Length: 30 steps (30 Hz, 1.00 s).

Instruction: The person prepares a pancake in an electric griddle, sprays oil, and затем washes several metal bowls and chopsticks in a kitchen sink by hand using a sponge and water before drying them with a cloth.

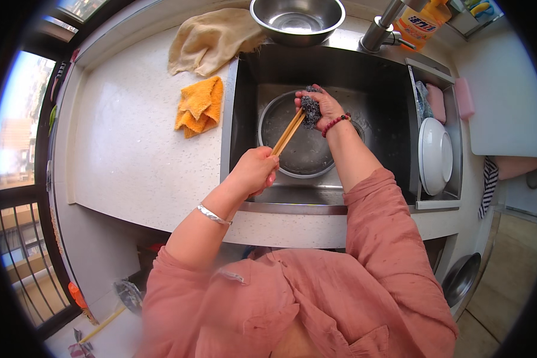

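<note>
My left hand [257, 170] grips one end of a bundle of wooden chopsticks [289, 130] at the near left of the sink. Their far ends meet a dark grey scouring pad [312, 107], which my right hand [327, 107] holds in its palm with the fingers curled round it. How far the tips go into the pad is hidden. Below both hands, a round metal basin [295, 154] with a little water in it stands on the floor of the stainless-steel sink [376, 129].
An orange cloth [199, 107] and a beige cloth [215, 38] lie on the left counter. Behind the sink are a steel bowl [297, 20], a faucet [378, 33] and an orange detergent bottle [423, 24]. A side rack [454, 179] at right holds a white plate [434, 156] and sponges [435, 103].
</note>
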Available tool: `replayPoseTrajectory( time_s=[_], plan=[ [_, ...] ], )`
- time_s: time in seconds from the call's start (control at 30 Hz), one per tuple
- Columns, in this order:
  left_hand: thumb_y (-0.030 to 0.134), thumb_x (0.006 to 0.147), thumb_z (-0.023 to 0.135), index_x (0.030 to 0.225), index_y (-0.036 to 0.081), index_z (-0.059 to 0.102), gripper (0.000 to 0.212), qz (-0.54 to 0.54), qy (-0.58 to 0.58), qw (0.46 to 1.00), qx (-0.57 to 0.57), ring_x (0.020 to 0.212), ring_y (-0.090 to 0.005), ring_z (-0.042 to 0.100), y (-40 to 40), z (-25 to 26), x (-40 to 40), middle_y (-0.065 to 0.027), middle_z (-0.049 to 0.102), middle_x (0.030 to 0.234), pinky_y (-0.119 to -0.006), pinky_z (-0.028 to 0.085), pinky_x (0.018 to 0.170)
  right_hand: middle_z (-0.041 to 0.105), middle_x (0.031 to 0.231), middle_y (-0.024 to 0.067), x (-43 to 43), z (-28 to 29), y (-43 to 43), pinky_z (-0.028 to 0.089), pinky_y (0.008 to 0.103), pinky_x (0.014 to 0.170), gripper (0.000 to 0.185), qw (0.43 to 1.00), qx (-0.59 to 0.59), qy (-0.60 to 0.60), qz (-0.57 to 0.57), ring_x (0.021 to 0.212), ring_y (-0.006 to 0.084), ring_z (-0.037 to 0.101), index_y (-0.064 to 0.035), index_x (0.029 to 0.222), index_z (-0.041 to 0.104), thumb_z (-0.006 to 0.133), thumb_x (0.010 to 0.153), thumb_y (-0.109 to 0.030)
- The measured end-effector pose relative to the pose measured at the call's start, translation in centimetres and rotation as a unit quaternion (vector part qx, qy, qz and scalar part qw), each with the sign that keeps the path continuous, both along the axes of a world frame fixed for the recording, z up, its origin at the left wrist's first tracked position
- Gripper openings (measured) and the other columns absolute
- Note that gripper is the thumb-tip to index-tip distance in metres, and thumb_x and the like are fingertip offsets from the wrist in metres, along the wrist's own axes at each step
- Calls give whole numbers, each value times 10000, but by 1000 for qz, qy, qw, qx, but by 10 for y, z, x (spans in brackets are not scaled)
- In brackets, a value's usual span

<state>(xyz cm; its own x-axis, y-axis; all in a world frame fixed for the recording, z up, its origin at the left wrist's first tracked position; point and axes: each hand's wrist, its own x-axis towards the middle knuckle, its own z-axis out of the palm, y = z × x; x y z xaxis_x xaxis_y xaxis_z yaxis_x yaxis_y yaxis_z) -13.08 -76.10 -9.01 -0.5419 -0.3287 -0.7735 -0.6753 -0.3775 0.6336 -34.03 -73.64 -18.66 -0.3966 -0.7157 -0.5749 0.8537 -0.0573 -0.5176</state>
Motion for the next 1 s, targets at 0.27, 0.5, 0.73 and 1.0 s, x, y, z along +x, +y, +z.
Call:
replayPoseTrajectory(
  time_s=[0.27, 0.5, 0.73, 1.0],
  plan=[
    [118, 896, 376, 908, 37, 488, 140, 39, 53, 997, -33, 372, -44, 360, -10, -4, 29, 6, 488, 561, -182, 308, 349, 560, 1062, 183, -1, -84, 33, 452, 376, 831, 535, 725, 415, 513, 198, 936, 322, 567, -14, 1148, 418, 642, 666, -79],
    [172, 903, 394, 917, 52, 493, 155, 90, 46, 995, 7, 365, -68, 346, -9, -32, -3, 7, 440, 528, -215, 249, 319, 561, 1014, 198, -9, -21, 25, 498, 453, 718, 208, 980, -35, -193, 43, 900, 351, 570, -49, 956, 501, 558, 808, -185],
    [206, 915, 411, 843, 72, 506, 179, 122, 114, 986, 0, 323, -62, 291, 8, -39, -40, 8, 435, 508, -206, 202, 300, 608, 813, 100, 40, 27, 10, 508, 356, 615, 286, 997, -59, 45, 31, 696, 212, 609, -61, 979, 481, 634, 737, -58],
    [136, 745, 641, 1035, -1, 545, 336, 52, 234, 960, -146, 608, -74, 503, -36, -41, -28, -13, 568, 777, -194, 417, 544, 594, 756, 60, 49, 71, 41, 469, 261, 612, 316, 804, 16, 572, 159, 674, 126, 581, -38, 927, 554, 669, 633, -60]
  ],
)
